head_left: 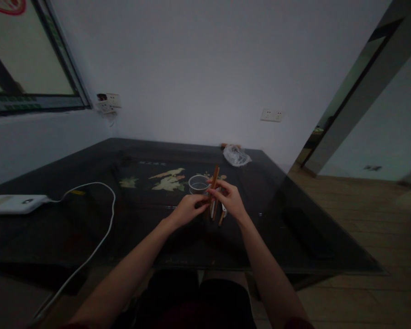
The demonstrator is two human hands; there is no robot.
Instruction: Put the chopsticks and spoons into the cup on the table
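A white power bank point(15, 204) lies left on the dark glass table point(294, 201). The left hand point(187, 211) curls against the lower ends of the thin brown sticks point(213, 183), but I cannot tell whether it grips them. The right hand point(230, 199) has its fingers clamped on them, just beside a clear plastic cup point(198, 184).

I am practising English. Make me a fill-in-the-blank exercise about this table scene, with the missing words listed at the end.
1. The left hand and the right hand both grip thin sticks of ____ colour.
2. The cable from the flat device on the left is ____.
3. The clear cup stands ____ on the table, just beyond the hands.
4. The crumpled plastic bag lies at the table's ____ edge, opposite the person.
Missing words: brown; white; upright; far.
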